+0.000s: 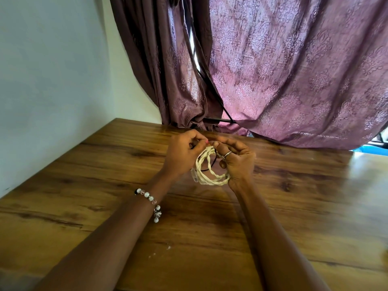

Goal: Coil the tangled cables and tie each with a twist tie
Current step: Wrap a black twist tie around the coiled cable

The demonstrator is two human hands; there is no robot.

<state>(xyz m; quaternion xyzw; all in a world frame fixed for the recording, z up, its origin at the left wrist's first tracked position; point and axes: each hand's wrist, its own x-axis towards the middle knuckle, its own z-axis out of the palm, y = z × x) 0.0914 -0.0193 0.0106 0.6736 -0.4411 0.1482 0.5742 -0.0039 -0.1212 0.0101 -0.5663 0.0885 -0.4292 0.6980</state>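
A cream-white twisted cable (pixel 207 175) hangs in a small coil between my two hands, just above the wooden table (pixel 105 185). My left hand (pixel 182 156) grips the top left of the coil with curled fingers. My right hand (pixel 235 158) holds the coil's right side, its thumb and forefinger pinching at the top where both hands meet. A thin dark strand (pixel 212 164), either a tie or a second cable, runs across the coil's inside. What the fingertips pinch at the top is too small to make out.
A purple patterned curtain (pixel 294 80) hangs behind the table's far edge and drapes onto it. A pale wall (pixel 52 80) borders the table on the left. A few white specks (pixel 168 247) lie on the wood near me.
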